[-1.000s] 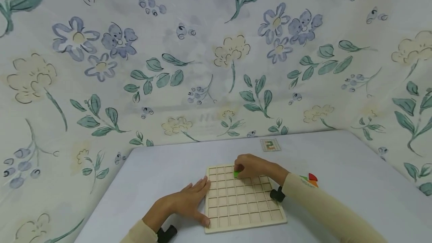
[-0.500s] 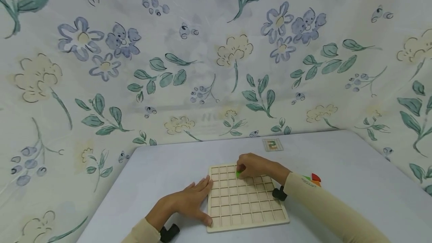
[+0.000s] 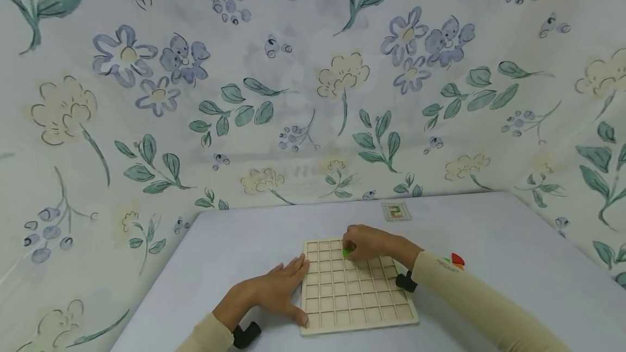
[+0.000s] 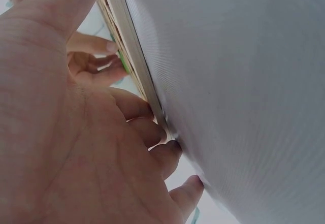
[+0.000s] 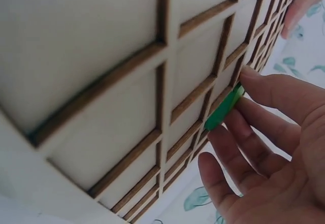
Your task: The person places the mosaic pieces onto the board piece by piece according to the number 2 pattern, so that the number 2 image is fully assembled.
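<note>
A pale wooden grid board (image 3: 354, 303) with raised ridges lies flat on the table. My right hand (image 3: 369, 243) pinches a small green piece (image 5: 223, 109) between thumb and fingers, over a cell near the board's far edge. In the right wrist view the piece touches the grid at a slant; whether it sits fully in a cell I cannot tell. Along the board's left edge rests my left hand (image 3: 276, 292), fingers spread, with thumb and fingertips touching the rim. The left wrist view shows its fingers (image 4: 165, 155) against the board's side.
Several coloured pieces, one of them a red piece (image 3: 458, 259), lie right of the board, partly behind the right sleeve (image 3: 469, 287). A small patterned card (image 3: 396, 211) lies near the back of the white table (image 3: 244, 232). Floral fabric (image 3: 293, 124) hangs behind.
The head view has shifted slightly. My right hand stays at the same cell with the green piece, its fingers moving only a little. The left hand holds its place on the board.
</note>
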A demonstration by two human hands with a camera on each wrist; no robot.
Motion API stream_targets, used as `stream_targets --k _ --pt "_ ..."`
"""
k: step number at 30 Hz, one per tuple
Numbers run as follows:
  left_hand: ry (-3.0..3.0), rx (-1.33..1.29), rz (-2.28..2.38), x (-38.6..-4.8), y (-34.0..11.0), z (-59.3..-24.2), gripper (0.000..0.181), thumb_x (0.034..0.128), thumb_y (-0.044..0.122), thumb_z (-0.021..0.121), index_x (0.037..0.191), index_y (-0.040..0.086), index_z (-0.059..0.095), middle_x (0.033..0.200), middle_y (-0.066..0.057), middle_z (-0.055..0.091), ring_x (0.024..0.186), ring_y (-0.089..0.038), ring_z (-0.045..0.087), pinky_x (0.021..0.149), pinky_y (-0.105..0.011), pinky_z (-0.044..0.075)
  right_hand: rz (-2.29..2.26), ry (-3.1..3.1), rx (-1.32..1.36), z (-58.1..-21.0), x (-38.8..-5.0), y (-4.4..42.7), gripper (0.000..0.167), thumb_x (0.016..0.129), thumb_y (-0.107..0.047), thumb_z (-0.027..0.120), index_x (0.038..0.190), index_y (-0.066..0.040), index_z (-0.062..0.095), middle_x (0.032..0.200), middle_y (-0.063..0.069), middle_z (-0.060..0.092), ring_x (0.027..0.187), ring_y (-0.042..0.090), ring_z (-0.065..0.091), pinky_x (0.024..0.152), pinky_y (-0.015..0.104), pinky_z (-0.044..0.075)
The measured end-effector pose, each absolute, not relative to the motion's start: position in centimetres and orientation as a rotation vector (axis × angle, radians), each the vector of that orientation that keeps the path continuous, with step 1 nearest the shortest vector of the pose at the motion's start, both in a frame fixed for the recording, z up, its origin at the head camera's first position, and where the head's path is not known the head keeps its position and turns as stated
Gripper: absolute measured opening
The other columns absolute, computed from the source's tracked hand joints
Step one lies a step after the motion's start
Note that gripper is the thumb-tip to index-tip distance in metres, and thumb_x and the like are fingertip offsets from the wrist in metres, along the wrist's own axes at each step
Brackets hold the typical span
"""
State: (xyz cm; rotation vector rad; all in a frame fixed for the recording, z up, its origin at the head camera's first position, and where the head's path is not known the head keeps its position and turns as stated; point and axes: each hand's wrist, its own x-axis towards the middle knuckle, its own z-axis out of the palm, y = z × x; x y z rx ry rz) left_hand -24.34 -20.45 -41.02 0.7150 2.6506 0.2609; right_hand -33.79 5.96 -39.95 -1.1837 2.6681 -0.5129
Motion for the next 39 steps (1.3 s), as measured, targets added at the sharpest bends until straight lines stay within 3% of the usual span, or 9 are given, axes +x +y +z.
stream_targets --k 4,11,14,18,23,34,39 --pt "2.658 0.708 0.268 -24.7 -20.4 -41.0 0.122 0.0730 0.065 0.078 0.159 0.002 0.017 0.168 -0.018 0.010 0.156 -0.031 0.012 0.125 -0.055 0.015 -0.506 2.676 -1.219 -39.7 -33.8 6.2 0.010 0.090 -0.009 0.074 0.099 -0.004 0.072 0.096 0.003 0.061 0.086 0.011 0.056 0.077 0.026 0.052" --pt "2.636 0.693 0.295 -24.5 -20.1 -41.1 0.122 0.0729 0.064 0.078 0.159 0.003 0.017 0.168 -0.017 0.010 0.156 -0.031 0.012 0.125 -0.055 0.014 -0.502 2.713 -1.428 -39.6 -34.3 7.8 0.025 0.096 -0.015 0.067 0.118 -0.002 0.069 0.109 0.008 0.064 0.098 0.018 0.063 0.084 0.024 0.055" --pt "2.642 0.694 0.296 -24.4 -20.1 -40.9 0.122 0.0728 0.063 0.079 0.159 0.002 0.017 0.168 -0.017 0.010 0.156 -0.031 0.012 0.125 -0.056 0.014 -0.526 2.734 -1.512 -38.8 -34.4 8.9 0.024 0.096 -0.012 0.067 0.116 0.000 0.068 0.108 0.013 0.065 0.096 0.023 0.065 0.082 0.028 0.057" --pt "2.641 0.691 0.297 -24.4 -20.1 -40.8 0.123 0.0725 0.063 0.079 0.159 0.001 0.017 0.168 -0.018 0.010 0.157 -0.031 0.012 0.125 -0.056 0.014 -0.562 2.749 -1.447 -37.7 -33.9 10.7 0.023 0.096 -0.011 0.066 0.116 0.002 0.067 0.109 0.016 0.066 0.092 0.022 0.065 0.080 0.031 0.057" --pt "2.646 0.692 0.287 -24.5 -20.3 -40.9 0.123 0.0720 0.063 0.079 0.159 0.001 0.018 0.168 -0.018 0.011 0.156 -0.031 0.013 0.125 -0.056 0.015 -0.602 2.781 -1.294 -37.6 -33.7 13.1 0.024 0.097 -0.012 0.065 0.116 0.003 0.067 0.111 0.017 0.067 0.090 0.015 0.064 0.077 0.024 0.055" --pt "2.649 0.724 0.292 -24.7 -20.4 -41.1 0.123 0.0723 0.065 0.077 0.158 0.000 0.018 0.167 -0.019 0.011 0.156 -0.033 0.014 0.124 -0.057 0.016 -0.638 2.865 -1.153 -38.2 -33.2 18.5 0.017 0.093 -0.011 0.070 0.107 -0.001 0.071 0.088 -0.004 0.064 0.076 0.005 0.054 0.068 0.019 0.052" --pt "2.645 0.735 0.281 -24.7 -20.3 -41.0 0.123 0.0725 0.066 0.077 0.159 0.001 0.018 0.168 -0.019 0.010 0.156 -0.033 0.013 0.124 -0.057 0.016 -0.633 2.889 -1.063 -38.8 -32.5 20.7 0.016 0.092 -0.010 0.071 0.106 -0.002 0.071 0.087 -0.005 0.064 0.076 0.005 0.052 0.069 0.018 0.052"
